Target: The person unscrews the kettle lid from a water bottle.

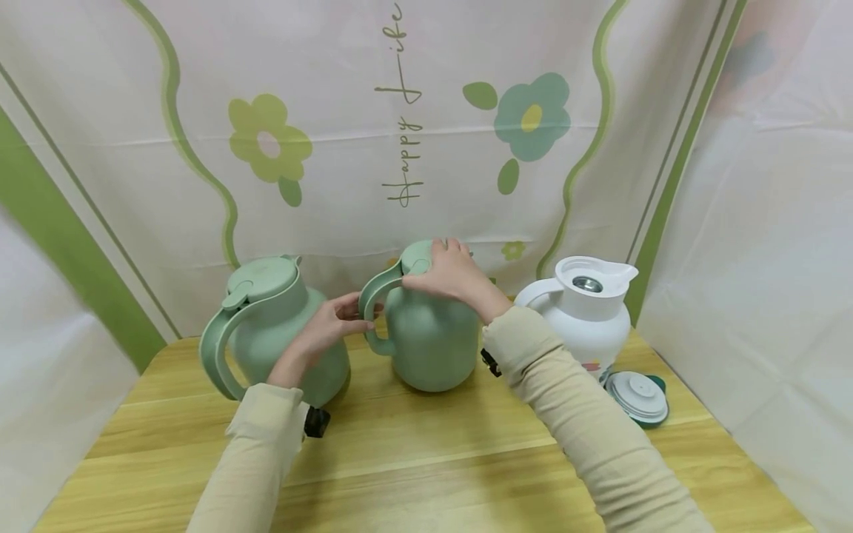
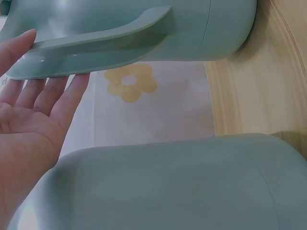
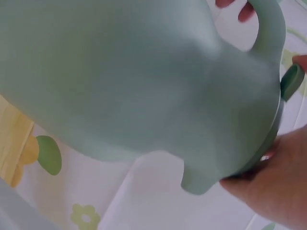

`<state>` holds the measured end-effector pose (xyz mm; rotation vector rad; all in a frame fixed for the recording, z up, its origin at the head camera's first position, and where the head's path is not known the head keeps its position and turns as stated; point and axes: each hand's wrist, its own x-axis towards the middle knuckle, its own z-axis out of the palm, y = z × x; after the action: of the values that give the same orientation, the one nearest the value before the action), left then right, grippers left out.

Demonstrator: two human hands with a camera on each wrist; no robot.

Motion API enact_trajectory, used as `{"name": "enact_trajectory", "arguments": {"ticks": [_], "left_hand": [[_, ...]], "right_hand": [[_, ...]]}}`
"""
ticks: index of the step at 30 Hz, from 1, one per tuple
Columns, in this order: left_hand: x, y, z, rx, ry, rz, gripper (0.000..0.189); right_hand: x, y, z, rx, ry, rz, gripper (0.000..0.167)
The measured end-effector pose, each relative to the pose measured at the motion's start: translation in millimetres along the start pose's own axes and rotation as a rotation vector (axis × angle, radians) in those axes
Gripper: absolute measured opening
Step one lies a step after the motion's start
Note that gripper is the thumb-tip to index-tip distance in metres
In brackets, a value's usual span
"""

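Observation:
In the head view, a pale green thermos jug stands upright in the middle of the table. My right hand grips its round lid from above; the right wrist view shows the fingers at the lid's edge, near the spout. My left hand holds the jug's handle, thumb on one side and fairly straight fingers behind. Left of it, close to my left wrist, stands a second, larger-looking green jug with its lid on.
A white jug without its lid, showing a metal mouth, stands at the right. Beside it on the wooden table lies a ringed, whitish lid with green below. A flowered curtain hangs behind.

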<state>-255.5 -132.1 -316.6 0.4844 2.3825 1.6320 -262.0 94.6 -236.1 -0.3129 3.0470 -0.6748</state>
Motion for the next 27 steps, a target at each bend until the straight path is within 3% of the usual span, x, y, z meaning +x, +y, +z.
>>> {"name": "enact_trajectory", "arguments": {"ticks": [6, 16, 27], "left_hand": [[0.5, 1.0, 2.2, -0.011, 0.002, 0.002, 0.052], [0.1, -1.8, 3.1, 0.001, 0.008, -0.005, 0.053], [-0.6, -4.4, 1.0, 0.007, 0.035, -0.031, 0.052]], "right_hand": [[0.4, 3.4, -2.2, 0.068, -0.014, -0.005, 0.097], [-6.8, -2.9, 5.2, 0.068, 0.101, 0.093, 0.097], [-7.7, 2.5, -0.5, 0.115, 0.080, 0.066, 0.091]]}}
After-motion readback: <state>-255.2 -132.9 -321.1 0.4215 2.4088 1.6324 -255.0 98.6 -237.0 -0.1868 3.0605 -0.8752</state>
